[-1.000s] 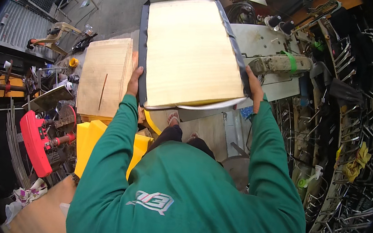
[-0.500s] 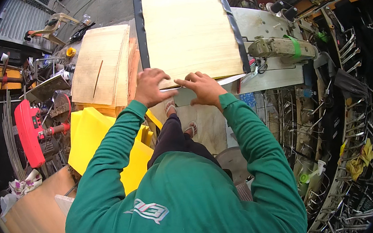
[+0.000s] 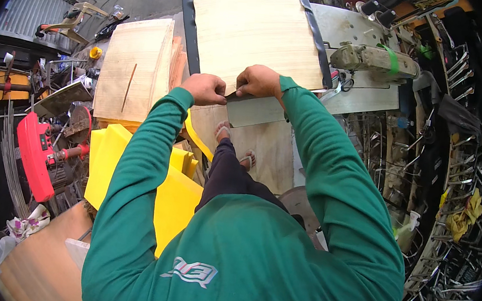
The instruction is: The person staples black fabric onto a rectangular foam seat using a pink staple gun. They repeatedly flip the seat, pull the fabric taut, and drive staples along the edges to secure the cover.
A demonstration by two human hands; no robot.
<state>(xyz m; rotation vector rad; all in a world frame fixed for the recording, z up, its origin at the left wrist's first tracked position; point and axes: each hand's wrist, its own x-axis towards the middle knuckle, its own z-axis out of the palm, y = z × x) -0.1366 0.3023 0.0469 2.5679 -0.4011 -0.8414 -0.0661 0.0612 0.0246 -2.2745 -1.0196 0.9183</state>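
A pale plywood board [image 3: 254, 28] lies in front of me, with black sheet material [image 3: 189, 24] folded over its left and right edges. My left hand [image 3: 205, 90] is closed at the board's near edge, thumb and fingers pinched together. Close beside it, my right hand [image 3: 258, 83] is also closed in a pinch, knuckles up. A small dark piece of the sheet shows between the two hands at that edge; the fingertips partly hide it. Scissors [image 3: 346, 83] lie by the board's near right corner.
Stacked thin plywood sheets [image 3: 135, 63] stand left of the board, above yellow foam pieces [image 3: 179, 208]. A red machine [image 3: 35, 155] is at the left. On the right are a sewing machine [image 3: 374, 60] on its table and many bent metal tubes [image 3: 444, 289].
Both hands have gone from loosely spread fingers to closed pinches at the near edge. The right hand has risen slightly and turned knuckles up. The view has shifted a little.
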